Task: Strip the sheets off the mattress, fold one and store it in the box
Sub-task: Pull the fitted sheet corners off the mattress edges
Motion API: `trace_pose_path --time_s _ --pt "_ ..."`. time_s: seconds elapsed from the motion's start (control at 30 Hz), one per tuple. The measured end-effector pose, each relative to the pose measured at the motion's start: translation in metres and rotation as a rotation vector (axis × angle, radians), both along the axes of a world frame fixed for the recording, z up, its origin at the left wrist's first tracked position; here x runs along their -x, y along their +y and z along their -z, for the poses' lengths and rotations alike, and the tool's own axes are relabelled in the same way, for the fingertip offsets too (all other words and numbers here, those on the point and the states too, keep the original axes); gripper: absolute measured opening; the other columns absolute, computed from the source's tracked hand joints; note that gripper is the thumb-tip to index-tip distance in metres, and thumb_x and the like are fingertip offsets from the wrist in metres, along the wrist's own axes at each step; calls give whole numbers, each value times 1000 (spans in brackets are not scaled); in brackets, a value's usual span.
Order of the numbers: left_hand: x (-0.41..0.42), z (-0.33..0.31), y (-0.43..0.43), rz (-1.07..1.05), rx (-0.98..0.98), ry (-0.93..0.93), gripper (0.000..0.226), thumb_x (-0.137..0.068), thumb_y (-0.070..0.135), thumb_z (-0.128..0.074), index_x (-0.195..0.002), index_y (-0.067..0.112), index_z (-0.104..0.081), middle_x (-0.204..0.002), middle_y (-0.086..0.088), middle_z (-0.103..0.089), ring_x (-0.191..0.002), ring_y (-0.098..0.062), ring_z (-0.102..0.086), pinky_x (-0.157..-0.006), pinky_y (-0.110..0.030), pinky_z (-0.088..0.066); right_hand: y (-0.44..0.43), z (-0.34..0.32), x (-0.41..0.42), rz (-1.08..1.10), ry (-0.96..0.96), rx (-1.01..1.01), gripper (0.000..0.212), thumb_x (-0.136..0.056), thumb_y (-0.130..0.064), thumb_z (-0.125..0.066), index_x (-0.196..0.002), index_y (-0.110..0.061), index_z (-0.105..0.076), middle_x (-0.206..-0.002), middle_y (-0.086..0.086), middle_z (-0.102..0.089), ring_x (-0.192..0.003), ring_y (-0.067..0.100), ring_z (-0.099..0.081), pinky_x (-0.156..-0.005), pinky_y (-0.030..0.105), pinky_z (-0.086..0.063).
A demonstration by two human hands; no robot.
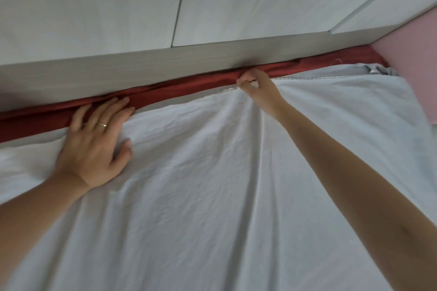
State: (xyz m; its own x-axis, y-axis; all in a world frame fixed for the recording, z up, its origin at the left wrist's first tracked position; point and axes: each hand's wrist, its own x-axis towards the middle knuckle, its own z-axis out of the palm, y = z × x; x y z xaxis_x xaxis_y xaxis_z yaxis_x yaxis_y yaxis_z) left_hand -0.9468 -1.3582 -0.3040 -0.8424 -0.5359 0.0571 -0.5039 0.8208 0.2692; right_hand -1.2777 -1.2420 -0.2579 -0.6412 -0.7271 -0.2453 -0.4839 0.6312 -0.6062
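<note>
A wrinkled white cotton sheet (212, 196) covers the mattress. At nine o'clock, the left hand (94, 139) presses it, fingers spread; at one o'clock, the right hand (257, 90) pinches its edge beside a dark red fabric strip (165, 92) under grey wardrobe panels (94, 7).

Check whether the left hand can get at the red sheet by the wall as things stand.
Probably yes. The left hand lies flat, fingertips on the red sheet, which is bare there. The right hand pinches the edge of the white sheet further along, clear of it.

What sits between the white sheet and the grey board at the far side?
A strip of red fabric fills that gap, seen in the head view. The left hand rests flat across it; the right hand pinches the white sheet's edge.
</note>
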Motion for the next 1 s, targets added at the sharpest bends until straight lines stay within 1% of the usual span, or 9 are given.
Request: trace_pose_path --time_s 0.1,0.17,0.27,0.37,0.47,0.57,0.73,0.9,1.0 --pt "0 1 -1 6 3 -10 64 -77 35 -36 -132 5 -47 -143 -13 -43 -131 -28 -40 -108 -37 -16 -1 5 -29 -165 -15 -43 26 -86 -32 -67 -107 -19 -57 -104 -10 -44 -90 -2 -46 -81 10 -34" --pt "-1 2 -2 6 11 -17 65 -77 36 -36 -133 6 -47 -144 -12 -43 -132 -28 -40 -109 -41 -18 -9 14 -41 -246 34 -8 24 -84 -31 -68 -100 -17 -57 -96 -15 -43 -82 -5 -45 -73 7 -34" --pt "-1 4 -2 13 15 -6 64 -77 35 -37 -133 6 -47 -144 -11 -42 -132 -26 -39 -109 -45 -20 -15 19 -48 -223 124 113 18 -82 -29 -68 -88 -14 -59 -85 -17 -44 -73 -2 -47 -68 11 -36" --pt "-3 6 -2 20 6 7 61 -77 34 -38 -130 6 -48 -145 -12 -42 -133 -26 -40 -109 -45 -20 -4 15 -60 -311 355 244 18 -86 -30 -63 -90 -12 -63 -89 -10 -53 -76 8 -52 -69 21 -40" --pt "-5 7 -4 19 -5 34 57 -77 33 -38 -125 5 -49 -145 -14 -41 -132 -27 -41 -109 -46 -21 0 17 -78 -474 660 224 24 -88 -37 -55 -96 -16 -64 -92 -6 -61 -88 18 -52 -84 31 -32" --pt "-5 8 -4 20 -14 84 49 -77 30 -40 -119 6 -47 -146 -16 -39 -130 -28 -42 -108 -46 -22 -10 23 -92 -502 670 188 29 -88 -41 -51 -94 -15 -61 -95 -1 -59 -93 18 -49 -93 33 -28" --pt "-6 11 -5 24 -24 149 33 -79 25 -40 -108 9 -45 -146 -15 -39 -130 -30 -42 -105 -49 -25 -29 40 -112 -385 661 251 26 -87 -36 -54 -77 -12 -57 -78 2 -54 -75 21 -47 -78 31 -33" --pt "-6 18 -6 13 10 193 22 -86 24 -36 -99 10 -46 -136 -15 -50 -125 -29 -47 -104 -48 -27 -37 61 -120 -330 693 281 25 -86 -30 -54 -70 -11 -55 -75 6 -54 -76 21 -44 -79 33 -35" --pt "-1 21 -1 -83 -13 163 28 -88 23 -33 -101 10 -55 -122 -10 -60 -109 -28 -58 -97 -42 -31 -35 64 -121 -351 701 161 30 -87 -32 -48 -71 -10 -58 -75 6 -56 -76 22 -45 -78 33 -33"
